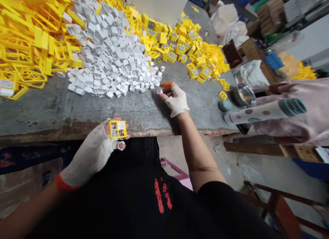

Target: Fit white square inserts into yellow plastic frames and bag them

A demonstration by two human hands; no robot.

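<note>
My left hand, in a white fingerless knit glove, holds a small yellow plastic frame just above the table's front edge. The frame is divided into several openings, and a white piece sits in its upper right one. My right hand, gloved the same way with an orange covering on one finger, pinches a small white plastic cap between its fingertips. It is at the right end of a heap of similar white caps on the grey table.
Yellow frames are piled at the left. Yellow pieces with grey-white insides spread behind and right of the white heap. A glass bowl and a tall patterned tumbler stand at the right edge, near a person in pink clothing.
</note>
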